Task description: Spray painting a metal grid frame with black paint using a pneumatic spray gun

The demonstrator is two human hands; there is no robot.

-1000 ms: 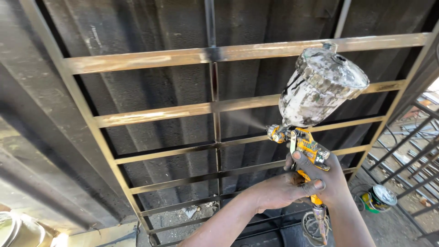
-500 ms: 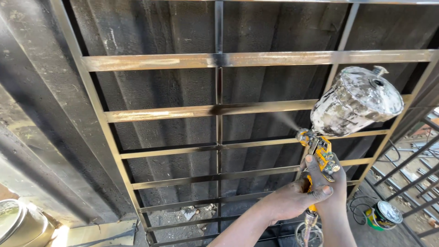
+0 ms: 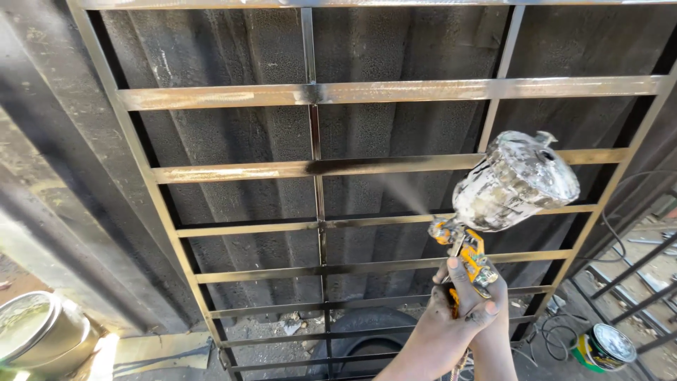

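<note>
While both hands clasp handle low at centre-right, right hand [image 3: 479, 310] wraps spray gun [image 3: 469, 250], left hand [image 3: 441, 331] closed around it from left. Paint-crusted cup [image 3: 515, 180] tilts above gun. Mist fans from nozzle toward metal grille [image 3: 317, 169], partly blackened. Corrugated sheet [image 3: 226, 120] behind. Paint tin [image 3: 603, 346] on ground, right.

1. I see a metal grille [image 3: 395, 90], its bars part bare and shiny, part matt black.
2. My spray gun's cup [image 3: 515, 180] looks paint-crusted and rough.
3. The sheet [image 3: 211, 56] behind is corrugated, dull, sooty.
</note>
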